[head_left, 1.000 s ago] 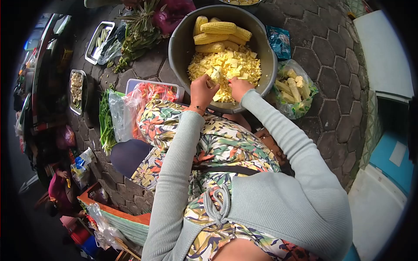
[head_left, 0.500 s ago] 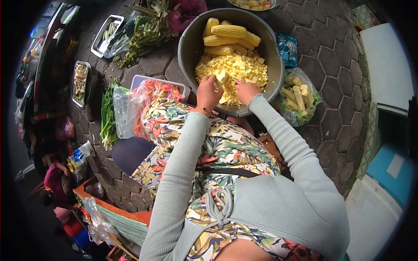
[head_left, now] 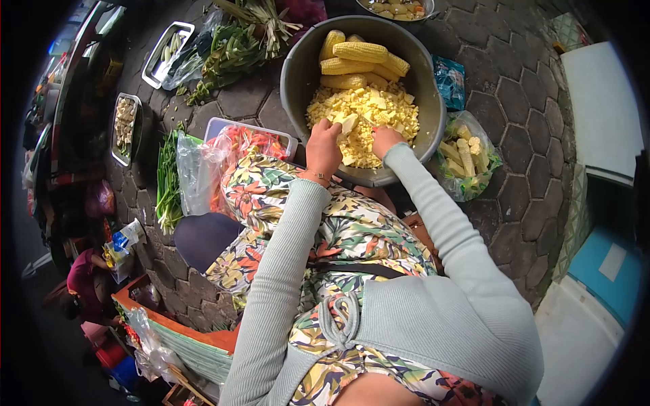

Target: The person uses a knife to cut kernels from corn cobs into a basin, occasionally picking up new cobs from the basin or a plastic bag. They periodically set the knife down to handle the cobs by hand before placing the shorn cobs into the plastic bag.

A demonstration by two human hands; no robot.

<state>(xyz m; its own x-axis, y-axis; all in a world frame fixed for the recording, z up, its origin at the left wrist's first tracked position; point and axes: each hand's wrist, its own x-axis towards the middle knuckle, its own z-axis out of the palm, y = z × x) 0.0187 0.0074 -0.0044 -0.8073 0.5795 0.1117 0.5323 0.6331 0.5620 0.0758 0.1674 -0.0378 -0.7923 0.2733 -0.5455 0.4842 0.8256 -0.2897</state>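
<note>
Near me, a person sits in a gray-green sweater (head_left: 433, 318) and a flowery dress (head_left: 379, 254). The dress covers the lap. Both arms reach out over a big gray tub (head_left: 293, 101). The left hand (head_left: 325, 145), with a bracelet (head_left: 319, 176) on its wrist, has its fingers bent by a flat, pale piece of corn (head_left: 349, 124). I cannot tell if it grips that piece. The right hand (head_left: 387, 141) is just beside it, with its fingers bent too. Its fingertips are hard to see, so I cannot tell if it holds anything.

The cut corn (head_left: 389, 108) lies in a loose, yellow heap in the tub, under the hands. Behind the heap, whole ears of corn (head_left: 361, 52) are piled up against the far side.

Left of the tub is a plastic box (head_left: 292, 150) with red and orange strips (head_left: 261, 142) inside. Long green onions (head_left: 168, 186) lie beyond it, next to a clear bag (head_left: 194, 172). Right of the tub is a bag of cobs (head_left: 468, 154), near a blue packet (head_left: 449, 84).

Farther off, a leafy green pile (head_left: 237, 64) lies on the stone ground (head_left: 518, 169). Past the tub is a bowl (head_left: 409, 17) with yellowish pieces in it.
</note>
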